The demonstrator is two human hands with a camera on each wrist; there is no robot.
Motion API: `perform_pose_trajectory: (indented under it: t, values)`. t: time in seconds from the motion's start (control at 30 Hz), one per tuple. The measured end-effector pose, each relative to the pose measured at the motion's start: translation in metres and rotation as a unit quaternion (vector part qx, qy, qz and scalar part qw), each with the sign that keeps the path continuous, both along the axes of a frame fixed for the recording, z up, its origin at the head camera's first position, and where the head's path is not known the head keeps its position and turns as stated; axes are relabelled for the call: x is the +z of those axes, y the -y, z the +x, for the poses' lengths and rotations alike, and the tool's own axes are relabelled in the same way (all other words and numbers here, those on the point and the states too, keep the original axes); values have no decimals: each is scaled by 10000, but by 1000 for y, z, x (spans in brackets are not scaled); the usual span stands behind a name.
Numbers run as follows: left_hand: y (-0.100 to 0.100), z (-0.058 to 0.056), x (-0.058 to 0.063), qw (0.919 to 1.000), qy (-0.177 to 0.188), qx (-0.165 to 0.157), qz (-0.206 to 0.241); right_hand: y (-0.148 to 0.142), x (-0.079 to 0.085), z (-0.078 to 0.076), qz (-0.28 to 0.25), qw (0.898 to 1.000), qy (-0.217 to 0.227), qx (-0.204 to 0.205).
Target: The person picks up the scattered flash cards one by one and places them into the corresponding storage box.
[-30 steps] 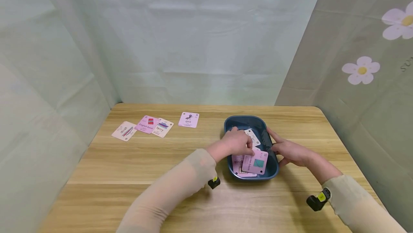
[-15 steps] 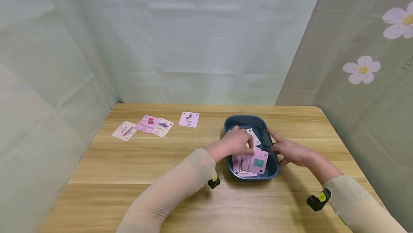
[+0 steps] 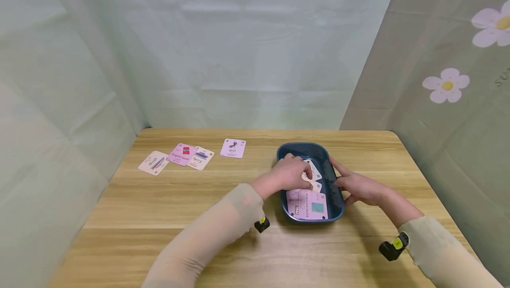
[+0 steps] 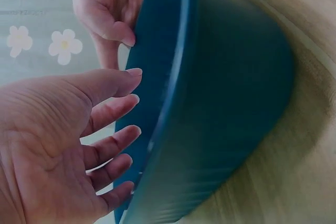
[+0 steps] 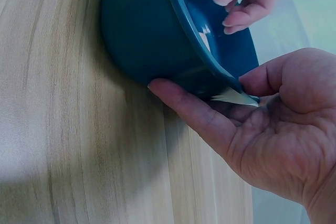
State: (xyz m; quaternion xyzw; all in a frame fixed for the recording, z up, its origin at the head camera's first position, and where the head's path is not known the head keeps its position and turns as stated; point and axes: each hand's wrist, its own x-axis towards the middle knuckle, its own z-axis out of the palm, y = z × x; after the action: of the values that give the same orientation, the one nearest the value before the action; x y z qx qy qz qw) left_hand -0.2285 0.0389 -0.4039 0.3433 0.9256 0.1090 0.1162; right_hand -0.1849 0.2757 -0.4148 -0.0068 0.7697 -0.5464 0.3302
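Observation:
A dark blue plastic bin point(image 3: 334, 204) stands on the table, with several picture word cards inside. My left hand point(image 3: 290, 173) is over the bin's left side; in the left wrist view its fingers point(image 4: 113, 142) are loosely bent and apart, holding nothing. Just below it, the pink "exercise book" card point(image 3: 317, 208) lies at the bin's near end, overlapping another pink card point(image 3: 294, 199). White cards point(image 3: 314, 169) are farther back, partly hidden by the hand. My right hand point(image 3: 360, 187) grips the bin's right wall point(image 5: 184, 51), thumb at the rim and fingers outside.
On the table's left lie a "ship" card point(image 3: 153, 162), a pink "English book" card point(image 3: 181, 154) overlapping a "ferry" card point(image 3: 201, 158), and an "ant" card point(image 3: 233, 148). Pale curtains point(image 3: 255, 57) rise behind and at both sides of the wooden table point(image 3: 159, 217).
My left hand has let go of the "exercise book" card, which now lies flatter and lower in the bin. The left hand has shifted slightly left; the right hand keeps its grip.

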Motion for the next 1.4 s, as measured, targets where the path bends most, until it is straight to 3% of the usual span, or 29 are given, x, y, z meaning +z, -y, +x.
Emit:
perform_pose_trajectory:
  t: [0.27,0.7,1.0,1.2,1.4]
  values:
    - [4,1,11,9990,148,89,419,0,1,1,-86,10000,21,4]
    - [19,5,24,9933,57,261,1124,-1,-1,0,-190,9998,42,-10]
    - [42,-3,31,9882,-95,345,1492,0,-2,0,-146,9999,30,-34]
    - [61,-5,33,9840,69,574,1686,1,-3,0,-123,9999,18,-19]
    - [82,-11,31,9813,-5,815,1746,3,-2,-2,-85,10000,7,-4]
